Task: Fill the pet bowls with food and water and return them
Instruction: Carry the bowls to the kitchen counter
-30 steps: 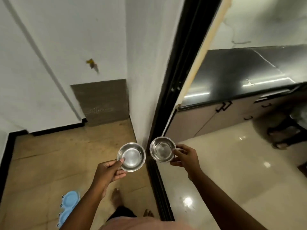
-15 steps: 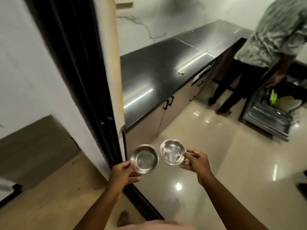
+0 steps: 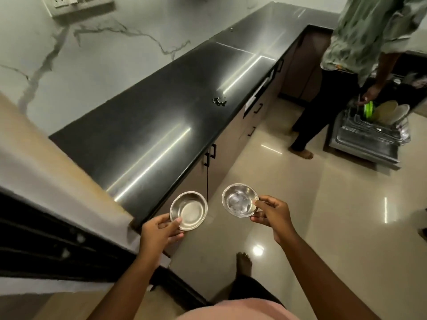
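A: Since before, we step through the doorway; tabletop [image 3: 161,116] now beside us.
B: Left hand [image 3: 159,234] pinches empty bowl [image 3: 188,210], right hand [image 3: 273,215] pinches second bowl [image 3: 239,199], level, for filling.

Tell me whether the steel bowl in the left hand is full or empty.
Empty. The round steel bowl held in the left hand shows only bare shiny metal inside, with no food or water visible.
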The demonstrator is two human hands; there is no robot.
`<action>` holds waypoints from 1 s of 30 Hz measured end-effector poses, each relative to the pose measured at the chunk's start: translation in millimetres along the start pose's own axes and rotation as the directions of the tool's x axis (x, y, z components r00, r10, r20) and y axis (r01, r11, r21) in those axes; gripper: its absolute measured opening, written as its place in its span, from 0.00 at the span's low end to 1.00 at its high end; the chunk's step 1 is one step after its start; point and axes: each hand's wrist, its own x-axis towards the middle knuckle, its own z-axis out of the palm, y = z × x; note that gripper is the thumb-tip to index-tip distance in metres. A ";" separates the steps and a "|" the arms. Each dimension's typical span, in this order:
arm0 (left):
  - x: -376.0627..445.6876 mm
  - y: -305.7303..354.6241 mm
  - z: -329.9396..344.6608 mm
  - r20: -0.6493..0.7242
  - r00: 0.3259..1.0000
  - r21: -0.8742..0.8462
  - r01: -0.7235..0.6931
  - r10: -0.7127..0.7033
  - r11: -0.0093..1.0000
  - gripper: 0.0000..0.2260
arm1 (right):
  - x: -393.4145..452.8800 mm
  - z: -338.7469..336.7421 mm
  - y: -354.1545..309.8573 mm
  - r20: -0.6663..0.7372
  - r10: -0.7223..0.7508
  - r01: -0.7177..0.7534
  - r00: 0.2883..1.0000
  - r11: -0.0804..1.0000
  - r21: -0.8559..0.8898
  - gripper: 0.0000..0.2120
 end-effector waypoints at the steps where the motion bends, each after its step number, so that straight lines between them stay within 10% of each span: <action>1: 10.8 4.5 6.3 -0.028 1.000 0.001 -0.011 0.011 1.000 0.11 | 15.8 1.2 -8.4 0.024 -0.003 0.003 1.000 1.000 -0.007 0.05; 30: 149.4 73.9 3.2 -0.666 0.745 -0.122 -0.168 0.045 0.978 0.07 | 246.0 230.3 -128.8 0.641 0.132 0.204 0.756 0.883 -0.423 0.07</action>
